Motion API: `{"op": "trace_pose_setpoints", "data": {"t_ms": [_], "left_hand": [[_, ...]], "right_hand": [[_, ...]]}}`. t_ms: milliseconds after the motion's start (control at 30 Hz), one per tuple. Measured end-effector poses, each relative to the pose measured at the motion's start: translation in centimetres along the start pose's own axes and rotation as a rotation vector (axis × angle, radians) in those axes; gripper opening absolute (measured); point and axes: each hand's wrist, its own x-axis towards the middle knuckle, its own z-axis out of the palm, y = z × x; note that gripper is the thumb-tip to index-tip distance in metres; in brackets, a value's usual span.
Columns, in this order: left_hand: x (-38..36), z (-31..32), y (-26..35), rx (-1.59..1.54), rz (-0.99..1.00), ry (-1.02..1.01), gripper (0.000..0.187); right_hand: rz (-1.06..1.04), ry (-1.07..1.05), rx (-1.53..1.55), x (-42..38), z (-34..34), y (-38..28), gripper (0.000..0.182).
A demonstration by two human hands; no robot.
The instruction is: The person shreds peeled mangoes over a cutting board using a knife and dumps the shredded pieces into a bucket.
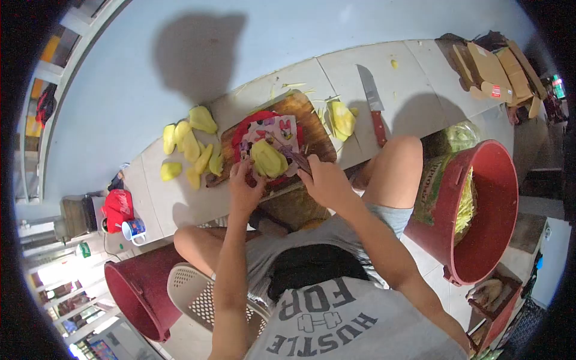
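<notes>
A wooden cutting board (320, 129) lies on the tiled counter with a red, cartoon-printed cloth (283, 127) on top. Over the cloth is a peeled yellow-green fruit (268, 159), looking like an unripe mango. My left hand (245, 183) grips it at its near left side, fingers bent. On the other side, my right hand (327, 182) is closed around a slim dark tool (297, 159) pointing toward the fruit; I cannot tell its exact kind. Several peeled pieces (191, 147) lie left of the board, and a cut fruit (342, 120) sits to its right.
A large knife (372, 105) with a reddish handle lies on the counter at right. Red bins (489, 240) stand on both sides of my legs, the right one holding pale shreds (465, 207). A mug (134, 230) is at the left end, cardboard boxes (489, 69) at the far right.
</notes>
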Motion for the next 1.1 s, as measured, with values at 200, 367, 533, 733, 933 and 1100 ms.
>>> {"op": "trace_pose_setpoints", "data": {"t_ms": [200, 367, 533, 733, 933, 1100], "left_hand": [[-0.6, 1.5, -0.2, 0.187, -0.060, 0.087, 0.053], [-1.1, 2.0, -1.9, 0.144, 0.044, 0.097, 0.039], [-1.4, 2.1, -1.3, 0.086, 0.020, 0.224, 0.033], [-0.8, 3.2, -0.1, 0.297, 0.383, 0.239, 0.036], [0.0, 3.0, -0.3, 0.180, 0.468, 0.155, 0.040], [0.7, 3.1, -1.2, 0.136, 0.363, 0.076, 0.028]], "right_hand": [[0.020, -0.059, -0.051, 0.7, 2.5, 0.8, 0.033], [-0.003, 0.001, -0.024, 0.6, 3.0, 2.0, 0.034], [-0.004, -0.017, -0.021, 0.6, 3.1, 1.8, 0.034], [0.011, -0.002, -0.017, 0.6, 2.9, 1.7, 0.035], [0.003, -0.034, -0.084, 0.6, 2.5, 1.1, 0.035], [-0.025, -0.075, -0.189, 0.9, 1.6, -1.1, 0.034]]}}
